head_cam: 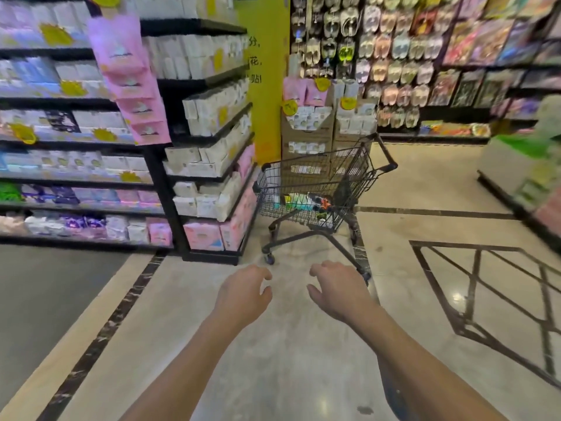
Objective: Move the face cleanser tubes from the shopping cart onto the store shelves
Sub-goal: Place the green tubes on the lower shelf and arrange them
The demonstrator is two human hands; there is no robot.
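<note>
A black wire shopping cart (361, 165) stands on the shop floor ahead of me, beside the corner of a shelf unit. In its basket lie several pale green and white face cleanser tubes (296, 200) with other small items, blurred. My left hand (246, 291) and my right hand (337, 291) reach forward over the floor, short of the cart, fingers loosely curled and holding nothing. Black store shelves (209, 77) packed with white and pink packs rise at the left.
A yellow pillar (267, 86) and stacked cardboard display boxes (306, 138) stand behind the cart. Hanging slippers (394, 56) fill the back wall. A low display stand (522, 171) juts in at the right. Pink packets (130, 80) hang on the shelf front.
</note>
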